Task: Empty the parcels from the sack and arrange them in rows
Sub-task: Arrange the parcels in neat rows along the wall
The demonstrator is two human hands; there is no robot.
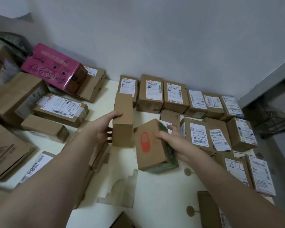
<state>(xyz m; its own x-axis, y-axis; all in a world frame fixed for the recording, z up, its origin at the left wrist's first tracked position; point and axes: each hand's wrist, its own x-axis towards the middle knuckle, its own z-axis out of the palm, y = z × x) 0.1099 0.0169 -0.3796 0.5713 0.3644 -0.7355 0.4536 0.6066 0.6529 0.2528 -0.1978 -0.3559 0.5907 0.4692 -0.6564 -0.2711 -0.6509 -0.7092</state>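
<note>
Surroundings: A white table [155, 203] stands against a wall [171, 38]. At left lies an unsorted pile of cartons: a pink box [56, 68] rests tilted on top of brown ones, a labelled carton [59, 107] lies in front of it, and a plain carton [44, 127] lies nearer the table edge. At right, a back row [174, 96] of labelled parcels stands along the wall. A second row [219, 135] stands directly in front of it. A small carton [170, 116] sits between the rows, partly hidden by the right-hand parcel.

Hands and parcels: The left hand [104, 129] grips a plain brown box [123, 120], which stands upright. The thumb lies on its upper face and the fingers curl against its left side. The right hand [171, 142] holds a stamped box [152, 145], tilted, with the fingers wrapped over its green-printed side. The two parcels are just beside each other at table centre, left of the rows. Contact between the stamped box and the table cannot be determined.
</note>
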